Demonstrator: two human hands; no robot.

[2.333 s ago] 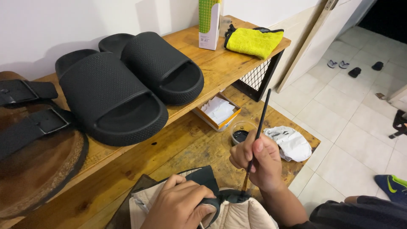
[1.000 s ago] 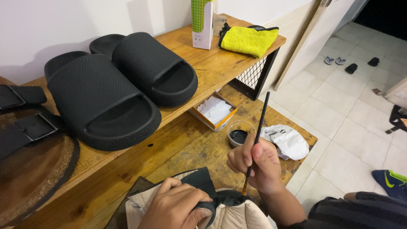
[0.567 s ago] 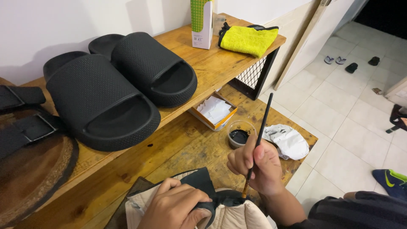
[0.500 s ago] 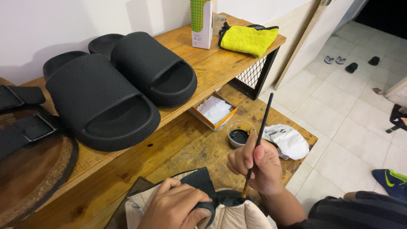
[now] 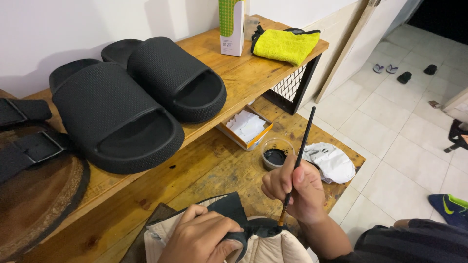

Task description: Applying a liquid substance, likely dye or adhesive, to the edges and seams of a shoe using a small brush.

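My right hand (image 5: 293, 191) grips a thin black paintbrush (image 5: 299, 155), its tip down on the dark edge of a beige shoe (image 5: 265, 242) at the bottom of the view. My left hand (image 5: 201, 240) clamps that shoe by its dark tongue and collar. Just beyond the brush hand, a small clear cup of black paint (image 5: 275, 154) sits on the lower wooden shelf (image 5: 204, 170).
A pair of black slide sandals (image 5: 141, 102) lies on the upper wooden shelf, with a brown strapped sandal (image 5: 34, 185) at left. A green-white carton (image 5: 232, 27), a yellow cloth (image 5: 285, 45), a small open box (image 5: 246, 127) and a stained white rag (image 5: 331, 160) are nearby. Tiled floor at right.
The brush hand has stayed on the shoe's edge with only small shifts. The view has drifted slightly; nothing was picked up or let go.
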